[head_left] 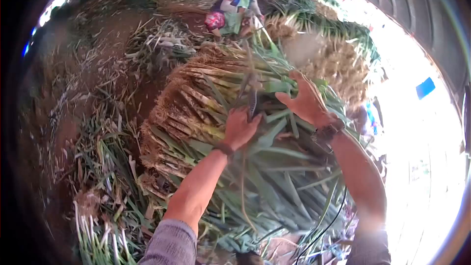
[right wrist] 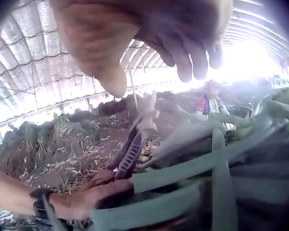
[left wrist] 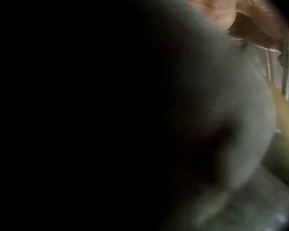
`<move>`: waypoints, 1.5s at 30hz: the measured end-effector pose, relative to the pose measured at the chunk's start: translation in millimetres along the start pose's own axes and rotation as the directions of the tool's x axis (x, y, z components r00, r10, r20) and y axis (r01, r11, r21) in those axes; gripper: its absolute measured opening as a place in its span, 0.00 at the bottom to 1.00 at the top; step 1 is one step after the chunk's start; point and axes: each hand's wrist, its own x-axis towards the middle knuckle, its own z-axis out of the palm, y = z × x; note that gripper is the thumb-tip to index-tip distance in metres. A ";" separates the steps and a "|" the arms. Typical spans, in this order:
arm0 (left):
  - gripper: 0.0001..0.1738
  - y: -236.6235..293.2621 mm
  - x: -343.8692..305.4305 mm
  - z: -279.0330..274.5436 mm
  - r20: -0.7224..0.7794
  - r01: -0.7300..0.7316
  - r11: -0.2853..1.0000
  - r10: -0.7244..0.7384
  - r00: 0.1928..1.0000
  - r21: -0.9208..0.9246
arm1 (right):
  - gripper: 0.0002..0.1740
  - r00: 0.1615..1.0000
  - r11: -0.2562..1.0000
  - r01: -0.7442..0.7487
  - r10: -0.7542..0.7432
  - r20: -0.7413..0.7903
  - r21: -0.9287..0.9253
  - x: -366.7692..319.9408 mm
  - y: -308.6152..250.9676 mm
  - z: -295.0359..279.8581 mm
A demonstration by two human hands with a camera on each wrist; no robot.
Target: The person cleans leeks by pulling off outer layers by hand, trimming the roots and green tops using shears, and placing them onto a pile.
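A big pile of leeks (head_left: 196, 103) lies in front of me, roots to the left and flat green leaves (right wrist: 183, 168) to the right. My left hand (head_left: 240, 128) is over the middle of the pile, gripping a tool by its dark ribbed handle (right wrist: 129, 156). The tool has a pale head (right wrist: 148, 113), and a thin cord rises from it. Its exact kind is not clear. To the right, my right hand (head_left: 306, 100) is held over the leaves with fingers extended and nothing in it. Dark blur fills most of the left wrist view.
Beyond the pile a person (head_left: 238, 7) crouches beside more leeks. Loose stalks (head_left: 110, 152) litter the soil at left, with a small white-stemmed bunch (head_left: 100, 235) below. A black cable (head_left: 327, 223) crosses the leaves near me. A curved ribbed roof (right wrist: 33, 57) arches overhead.
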 end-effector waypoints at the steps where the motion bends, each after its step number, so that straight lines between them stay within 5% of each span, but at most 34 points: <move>1: 0.17 -2.8 13.8 -0.8 0.080 0.107 0.994 -0.106 0.991 -0.013 | 0.44 0.998 0.998 0.060 -0.061 -0.019 -0.030 27.8 2.9 -0.5; 4: 0.12 -9.4 6.9 8.2 -0.093 -0.033 0.999 0.035 0.995 0.020 | 0.49 0.994 1.000 0.024 -0.024 0.102 0.004 64.2 19.9 12.0; 9: 0.13 -8.1 3.6 -1.4 -0.019 0.008 0.993 -0.006 1.000 0.115 | 0.57 0.980 0.972 0.061 -0.015 0.197 -0.229 113.1 43.7 62.8; 11: 0.12 -9.0 3.5 -0.8 -0.021 -0.006 0.995 0.009 1.000 0.098 | 0.59 0.968 0.974 0.064 -0.008 0.252 -0.217 128.3 50.4 78.0; 13: 0.14 -15.1 1.4 7.6 -0.062 -0.004 0.994 0.011 0.998 0.110 | 0.59 0.877 0.991 -0.087 0.124 0.464 -0.101 125.5 67.7 101.7; 22: 0.14 -18.9 -11.8 12.2 -0.064 -0.019 0.983 0.031 0.997 0.182 | 0.52 0.832 0.990 -0.020 0.092 0.547 -0.136 86.7 36.1 84.5; 24: 0.12 -15.2 -26.5 7.2 0.037 0.045 0.963 -0.057 0.998 0.266 | 0.51 0.864 0.993 -0.008 0.065 0.499 -0.116 67.1 32.2 86.2; 27: 0.09 1.3 -53.2 -9.8 -0.093 -0.064 0.983 0.081 0.992 0.172 | 0.50 0.874 0.997 -0.008 0.047 0.484 -0.082 44.5 18.7 77.6; 32: 0.08 13.4 -133.0 -32.8 0.101 -0.002 0.984 -0.017 0.995 0.179 | 0.48 0.916 0.997 0.055 -0.032 0.399 -0.046 -33.0 -9.3 67.6; 36: 0.13 48.8 -147.1 -58.6 0.004 0.000 0.994 -0.001 1.000 0.112 | 0.49 0.922 0.992 0.126 -0.110 0.371 -0.020 -70.3 -21.9 59.3; 39: 0.18 46.3 -145.2 -68.0 0.092 -0.081 0.997 0.079 0.993 0.016 | 0.46 0.896 0.995 0.098 -0.098 0.434 0.022 -59.3 -18.3 62.1; 41: 0.18 40.0 -125.5 -63.4 -0.102 -0.030 0.947 -0.003 0.995 -0.320 | 0.45 0.885 0.995 0.090 -0.098 0.455 0.038 -45.4 -9.3 73.8; 42: 0.15 20.4 -124.4 -57.2 0.016 0.123 0.942 -0.124 0.992 -0.312 | 0.44 0.909 0.993 0.121 -0.113 0.402 0.007 -43.5 -3.6 83.1; 44: 0.03 46.9 -41.8 -68.6 -0.056 0.324 0.854 -0.377 0.925 -0.407 | 0.43 0.929 0.988 0.147 -0.122 0.349 -0.047 -39.4 5.4 97.2; 45: 0.06 26.8 -2.3 -62.8 -0.239 -0.226 0.970 0.200 0.950 -0.085 | 0.43 0.927 0.988 0.148 -0.122 0.355 -0.048 -38.5 8.2 99.9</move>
